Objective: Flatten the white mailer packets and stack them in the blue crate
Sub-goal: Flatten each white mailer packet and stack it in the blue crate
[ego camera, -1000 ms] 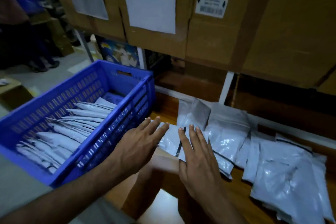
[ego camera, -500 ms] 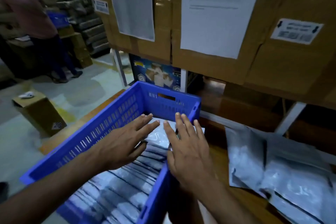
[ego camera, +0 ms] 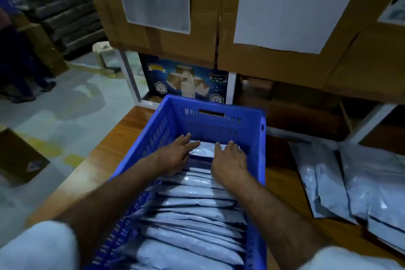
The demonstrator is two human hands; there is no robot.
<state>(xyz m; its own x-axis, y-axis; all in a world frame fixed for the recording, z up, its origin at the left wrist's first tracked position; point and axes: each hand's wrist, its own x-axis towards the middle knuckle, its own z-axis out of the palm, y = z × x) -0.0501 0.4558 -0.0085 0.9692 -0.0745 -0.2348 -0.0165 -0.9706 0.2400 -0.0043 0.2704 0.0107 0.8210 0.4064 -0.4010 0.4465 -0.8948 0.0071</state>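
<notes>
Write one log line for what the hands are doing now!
left hand + right hand: pressing top mailer packet | inside blue crate | unstacked packets remaining: right

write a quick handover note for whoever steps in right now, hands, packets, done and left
Left hand and right hand: fingers straight, pressing the newest white plastic mailer packet flat at the far end of the blue slatted plastic crate.
Done: a row of overlapping packets fills the crate.
Left: a pile of loose white packets lies on the wooden table, right of the crate, to be flattened and stacked.
</notes>
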